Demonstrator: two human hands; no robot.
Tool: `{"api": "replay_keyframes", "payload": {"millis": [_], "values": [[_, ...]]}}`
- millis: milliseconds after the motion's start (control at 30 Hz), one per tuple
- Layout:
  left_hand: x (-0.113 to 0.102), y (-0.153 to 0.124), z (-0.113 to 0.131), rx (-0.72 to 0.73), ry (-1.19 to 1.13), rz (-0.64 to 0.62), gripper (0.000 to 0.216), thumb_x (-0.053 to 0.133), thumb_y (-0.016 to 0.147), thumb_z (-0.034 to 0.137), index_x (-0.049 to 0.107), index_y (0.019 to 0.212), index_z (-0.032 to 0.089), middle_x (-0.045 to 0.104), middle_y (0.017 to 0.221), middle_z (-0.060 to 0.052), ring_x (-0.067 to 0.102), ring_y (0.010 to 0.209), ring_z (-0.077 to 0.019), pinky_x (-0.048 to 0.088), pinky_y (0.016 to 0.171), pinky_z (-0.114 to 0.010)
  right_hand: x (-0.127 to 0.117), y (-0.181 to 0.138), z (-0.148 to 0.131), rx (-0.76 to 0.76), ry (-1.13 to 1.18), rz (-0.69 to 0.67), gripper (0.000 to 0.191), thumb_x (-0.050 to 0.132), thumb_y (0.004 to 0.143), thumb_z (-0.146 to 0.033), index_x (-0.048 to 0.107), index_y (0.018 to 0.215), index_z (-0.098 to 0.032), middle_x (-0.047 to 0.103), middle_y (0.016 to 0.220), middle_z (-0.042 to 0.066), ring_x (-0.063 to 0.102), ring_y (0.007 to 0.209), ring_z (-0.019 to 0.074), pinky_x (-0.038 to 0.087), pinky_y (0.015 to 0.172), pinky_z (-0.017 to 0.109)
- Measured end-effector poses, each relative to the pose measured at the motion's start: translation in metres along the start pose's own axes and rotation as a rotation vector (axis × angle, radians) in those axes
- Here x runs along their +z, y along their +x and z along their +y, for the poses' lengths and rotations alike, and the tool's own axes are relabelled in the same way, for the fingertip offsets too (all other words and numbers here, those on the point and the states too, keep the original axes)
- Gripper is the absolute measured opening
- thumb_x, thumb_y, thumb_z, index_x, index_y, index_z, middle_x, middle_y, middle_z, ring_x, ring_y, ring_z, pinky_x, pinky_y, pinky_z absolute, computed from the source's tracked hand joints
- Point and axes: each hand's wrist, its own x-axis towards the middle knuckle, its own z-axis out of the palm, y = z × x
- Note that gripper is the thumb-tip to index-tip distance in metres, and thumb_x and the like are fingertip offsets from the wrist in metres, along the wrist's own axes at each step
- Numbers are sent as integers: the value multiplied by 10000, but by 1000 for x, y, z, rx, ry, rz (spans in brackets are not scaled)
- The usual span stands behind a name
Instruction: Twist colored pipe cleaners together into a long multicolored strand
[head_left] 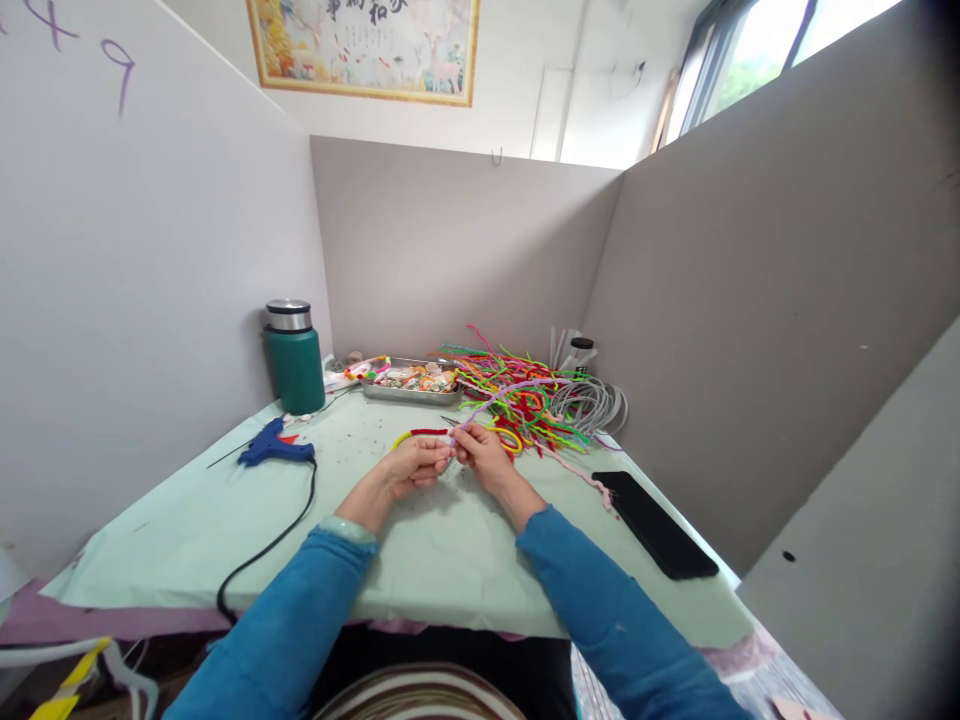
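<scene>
Both hands meet over the middle of the pale green table cover [187, 545]. My left hand [416, 465] is closed in a pinch on a curved strip of joined yellow and red pipe cleaner [420, 433]. My right hand [480, 455] is closed on a lilac pipe cleaner [506, 392] that runs up and to the right from my fingers. The two hands touch at the fingertips, where the strips come together. Just behind them lies a heap of coloured pipe cleaners [525, 395].
A blue glue gun [274, 447] with a black cord [262, 550] lies at the left. A green flask [295, 360] stands at the back left, beside a metal tray [409, 385] of small bits. White cable coils [589, 400] sit back right. A black phone [654, 522] lies at the right. Grey partitions enclose the table.
</scene>
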Motion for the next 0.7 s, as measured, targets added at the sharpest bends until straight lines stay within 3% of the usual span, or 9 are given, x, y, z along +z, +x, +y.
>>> {"api": "replay_keyframes", "payload": {"millis": [100,267,433,567,700], "values": [[-1,0,-1,1,9,12,260,672,668,305,572,803,107,524,553,39,200,302,20,140,314,-159,-3,1,1,-5,21,-7,270,632,685,-423,532,685,-171,472,532,-50,389,444,66,286,446,206],[0,2,-3,45,60,184,311,617,721,384,582,841,100,626,635,-16,213,288,23,248,340,-176,-6,1,-2,-41,-83,61,278,634,680,-426,540,625,-170,464,518,-49,359,430,67,262,423,216],[1,1,-2,59,167,229,382,619,698,449,593,874,111,604,588,2,219,296,10,153,321,-174,-2,-2,-3,-35,-185,30,279,609,706,-432,563,611,-174,419,440,-55,336,414,75,247,420,222],[4,1,-1,97,247,280,404,664,647,418,583,897,110,555,492,32,251,291,-2,168,332,-176,-3,0,0,-49,-124,49,261,598,715,-432,554,664,-180,427,450,-60,344,408,76,254,416,219],[6,1,-1,101,277,327,382,668,630,398,541,862,123,629,597,-8,279,297,-7,176,317,-174,-5,2,1,-57,-50,89,263,615,698,-428,546,705,-174,471,512,-51,366,423,74,271,419,216]]}}
